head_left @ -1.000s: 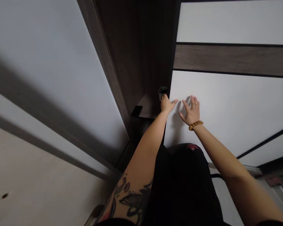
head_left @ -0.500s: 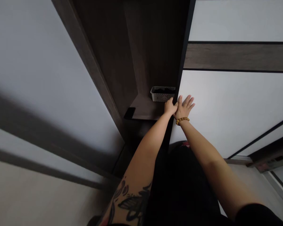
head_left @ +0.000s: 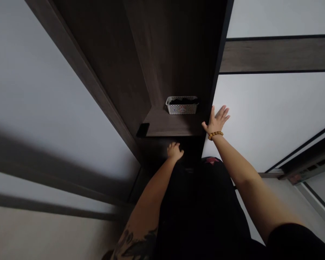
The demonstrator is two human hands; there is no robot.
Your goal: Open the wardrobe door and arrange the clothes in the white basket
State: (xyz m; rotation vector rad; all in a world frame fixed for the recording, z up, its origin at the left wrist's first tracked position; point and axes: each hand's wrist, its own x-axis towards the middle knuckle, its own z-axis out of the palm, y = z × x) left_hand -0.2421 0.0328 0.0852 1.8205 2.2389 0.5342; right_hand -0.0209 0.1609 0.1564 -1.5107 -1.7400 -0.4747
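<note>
Your right hand (head_left: 216, 122), fingers spread, appears to rest against the white-panelled, dark-edged door (head_left: 271, 115), right of the white perforated plastic basket (head_left: 182, 109). Your left hand (head_left: 174, 151), thumb apart, seemingly empty, is below that basket. Door sliding basketward could pinch your right thumb.

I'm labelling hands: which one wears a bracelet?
The right hand, at the white panel, wears the brown bracelet; the left hand, below the shelf, wears none.
</note>
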